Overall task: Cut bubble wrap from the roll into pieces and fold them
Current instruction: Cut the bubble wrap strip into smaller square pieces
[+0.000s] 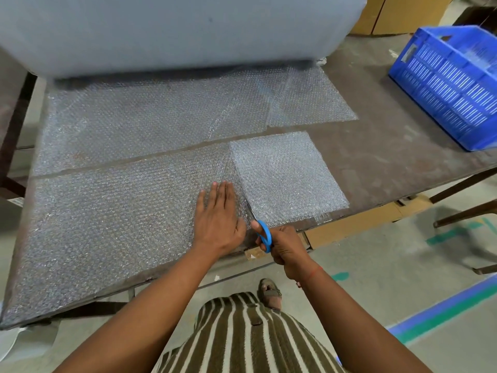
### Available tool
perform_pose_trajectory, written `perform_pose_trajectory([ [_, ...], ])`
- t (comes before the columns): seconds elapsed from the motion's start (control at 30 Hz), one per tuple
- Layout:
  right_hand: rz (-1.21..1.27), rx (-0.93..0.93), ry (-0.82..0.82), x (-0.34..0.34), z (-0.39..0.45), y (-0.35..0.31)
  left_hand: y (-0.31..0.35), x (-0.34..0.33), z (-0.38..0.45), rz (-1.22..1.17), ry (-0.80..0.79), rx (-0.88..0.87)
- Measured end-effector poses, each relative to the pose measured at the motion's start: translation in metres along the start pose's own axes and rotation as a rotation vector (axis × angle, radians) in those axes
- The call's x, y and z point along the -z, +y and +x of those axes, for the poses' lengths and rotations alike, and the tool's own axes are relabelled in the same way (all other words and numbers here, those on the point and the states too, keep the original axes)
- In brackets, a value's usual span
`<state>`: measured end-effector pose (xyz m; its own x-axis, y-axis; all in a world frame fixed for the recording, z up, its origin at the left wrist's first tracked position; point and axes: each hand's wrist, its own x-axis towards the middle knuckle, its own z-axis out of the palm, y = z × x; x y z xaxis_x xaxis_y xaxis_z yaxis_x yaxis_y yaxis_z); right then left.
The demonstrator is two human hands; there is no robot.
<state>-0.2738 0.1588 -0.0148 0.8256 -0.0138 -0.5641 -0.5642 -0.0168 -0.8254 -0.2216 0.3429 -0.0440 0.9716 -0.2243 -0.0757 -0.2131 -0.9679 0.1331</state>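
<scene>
The left hand (219, 214) lies flat, fingers (215, 192) straight and together, pressing down on the near strip of bubble wrap (113, 211) spread across the tabletop (390, 146). Just right of its thumb, the right hand (286, 244) has its fingers curled through the blue handles of a pair of scissors (262, 232), gripping them at the near edge of the tabletop; the blades run forward from those fingers into the wrap, alongside the left hand's little finger.

Just beyond and to the right of the blades lies a folded, thicker square of bubble wrap (285, 173), touching the strip the left hand presses. Past the left fingertips a narrow bare gap of tabletop separates the near strip from a second sheet (161, 119), which runs on to the large roll of bubble wrap (161, 30) at the far side.

Well to the right of both hands, at the far right of the tabletop, stands a blue slatted plastic crate (451, 84); something pale shows through its slats and over its rim, but what it holds cannot be made out. Cardboard boxes (398, 14) stand behind it.
</scene>
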Motion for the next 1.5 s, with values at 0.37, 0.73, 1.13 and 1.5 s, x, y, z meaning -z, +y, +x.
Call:
perform_pose_trajectory([
  [0.37,-0.019,-0.074,-0.002,-0.007,0.005,-0.018,-0.025,-0.019,0.017,0.072,-0.081,-0.008],
  [0.73,-0.039,-0.073,-0.018,-0.009,0.017,-0.030,-0.026,-0.019,0.016,0.074,-0.078,-0.009],
  [1.13,-0.049,-0.057,-0.018,-0.011,0.024,-0.032,-0.025,-0.019,0.015,0.083,-0.070,-0.012],
  [1.5,-0.002,-0.069,-0.004,-0.018,0.038,-0.045,-0.026,-0.020,0.016,0.077,-0.059,-0.010],
])
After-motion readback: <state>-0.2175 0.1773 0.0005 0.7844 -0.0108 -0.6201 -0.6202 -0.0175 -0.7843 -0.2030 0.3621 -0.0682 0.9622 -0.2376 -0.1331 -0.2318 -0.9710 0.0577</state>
